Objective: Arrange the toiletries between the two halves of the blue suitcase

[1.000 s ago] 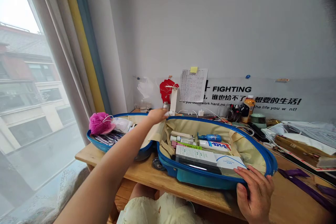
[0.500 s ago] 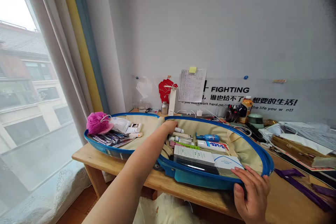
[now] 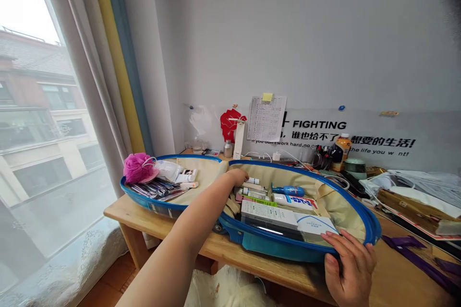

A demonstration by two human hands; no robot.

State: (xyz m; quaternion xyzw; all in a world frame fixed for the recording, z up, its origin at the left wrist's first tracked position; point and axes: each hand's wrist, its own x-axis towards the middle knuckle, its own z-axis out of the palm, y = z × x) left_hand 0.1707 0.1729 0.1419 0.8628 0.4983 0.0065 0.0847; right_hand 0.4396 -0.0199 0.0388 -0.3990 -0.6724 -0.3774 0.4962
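pale wooden desk (image 3: 124,207) beside a curtained window (image 3: 46,105), from the head camera: a blue hard-shell suitcase (image 3: 273,248) lies open on it, long axis running left to right, its two halves side by side. left hand (image 3: 237,177) reaches into the cream-lined right half, fingers curled just beside small white tubes (image 3: 252,181); whether it holds anything, i cannot tell. right hand (image 3: 351,266), partly open, grips the suitcase's near rim.

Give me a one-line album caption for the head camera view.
Left hand reaches into an open blue suitcase of toiletries on a wooden desk, right hand on its rim.
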